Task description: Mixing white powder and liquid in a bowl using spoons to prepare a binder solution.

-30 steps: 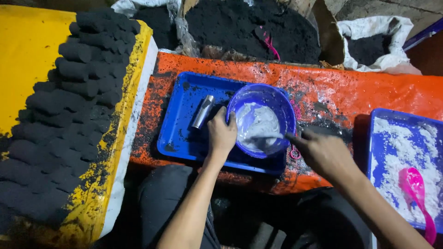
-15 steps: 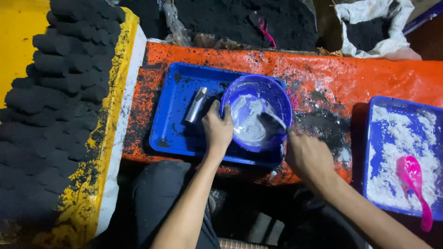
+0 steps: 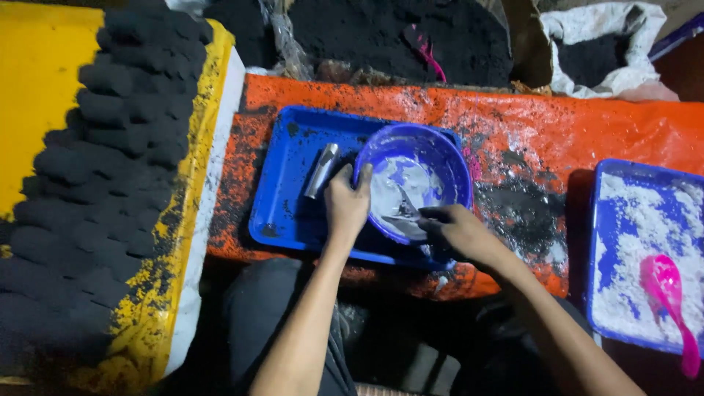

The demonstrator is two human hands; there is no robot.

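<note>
Bowl (image 3: 414,180), blue plastic and smeared with white paste, sits in the blue tray (image 3: 290,198) on the orange sheet (image 3: 587,132). Left hand (image 3: 347,202) has fingers curled over its near rim, steadying it. Right hand (image 3: 458,233) has fingers pinched on a spoon (image 3: 402,220) dipped in the paste. A metal tube (image 3: 323,170) lies just beside the bowl. Farther right, a pink scoop (image 3: 664,290) rests in white powder; dark briquettes (image 3: 95,161) lie in rows at left.

Glossy blue plastic bowl (image 3: 414,180) smeared with chalky white paste; a dull metal tube (image 3: 323,170) on a smooth plastic tray (image 3: 282,205).
</note>
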